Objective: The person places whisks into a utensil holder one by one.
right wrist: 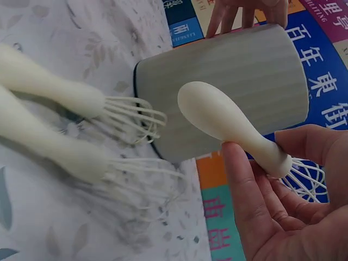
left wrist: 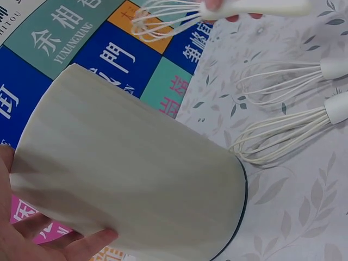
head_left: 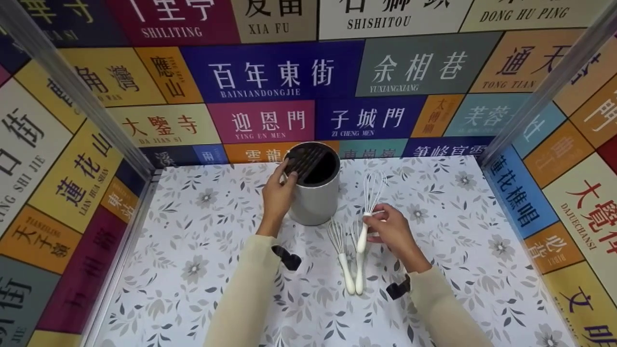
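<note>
In the head view, a pale grey utensil holder point(head_left: 314, 202) with a black inside and a slotted insert point(head_left: 304, 163) stands at the back of the table. My left hand point(head_left: 279, 190) grips it at its upper left side, thumb and fingers spread round the wall. My right hand point(head_left: 393, 229) pinches a white whisk point(right wrist: 228, 117) near the neck of its handle, wires pointing away from me. That whisk is held above the table, right of the holder and apart from it. Two more whisks, one left point(head_left: 344, 262) and one right point(head_left: 359, 274), lie side by side in front.
The table point(head_left: 193, 231) has a white cloth with grey flowers and leaves. Walls with coloured sign panels point(head_left: 274, 72) rise behind it and on both sides, with clear strips at the corners. Dark wrist-worn devices point(head_left: 288, 259) sit at both cuffs.
</note>
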A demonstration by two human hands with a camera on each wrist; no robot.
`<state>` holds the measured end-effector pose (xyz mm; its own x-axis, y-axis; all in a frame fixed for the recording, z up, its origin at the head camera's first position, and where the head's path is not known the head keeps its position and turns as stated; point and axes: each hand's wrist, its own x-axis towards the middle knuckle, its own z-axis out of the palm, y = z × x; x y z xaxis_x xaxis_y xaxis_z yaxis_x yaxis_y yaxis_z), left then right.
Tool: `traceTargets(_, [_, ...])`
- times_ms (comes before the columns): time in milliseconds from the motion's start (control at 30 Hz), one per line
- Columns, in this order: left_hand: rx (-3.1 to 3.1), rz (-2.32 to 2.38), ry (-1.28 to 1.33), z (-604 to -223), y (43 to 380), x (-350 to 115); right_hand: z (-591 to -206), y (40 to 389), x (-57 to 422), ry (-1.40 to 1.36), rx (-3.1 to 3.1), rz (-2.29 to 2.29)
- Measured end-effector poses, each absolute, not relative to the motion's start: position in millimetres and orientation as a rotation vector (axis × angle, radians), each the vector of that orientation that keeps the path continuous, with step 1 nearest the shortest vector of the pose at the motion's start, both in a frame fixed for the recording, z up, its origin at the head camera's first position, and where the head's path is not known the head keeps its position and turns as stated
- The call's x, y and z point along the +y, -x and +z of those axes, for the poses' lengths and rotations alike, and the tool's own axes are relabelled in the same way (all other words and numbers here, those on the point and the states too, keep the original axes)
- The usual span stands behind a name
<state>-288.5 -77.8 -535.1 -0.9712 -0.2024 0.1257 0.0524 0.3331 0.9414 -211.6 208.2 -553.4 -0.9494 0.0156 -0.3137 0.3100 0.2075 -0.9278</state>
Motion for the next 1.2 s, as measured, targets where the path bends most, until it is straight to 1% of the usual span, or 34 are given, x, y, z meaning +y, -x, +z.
traceTargets(367, [-2.369, -1.691, -0.135, -536, 290, -78, -502, 234, 183, -0.134, 2.291, -1.867])
traceTargets(733, [-2.366, -1.711, -0.155, -537, 291, -79, -468, 251, 157, -0.023, 2.348, -1.876])
traceTargets(1200, [-2.379, -1.702, -0.157, -535, 291, -79, -432, 288, 135, 0.137, 2.456, -1.972])
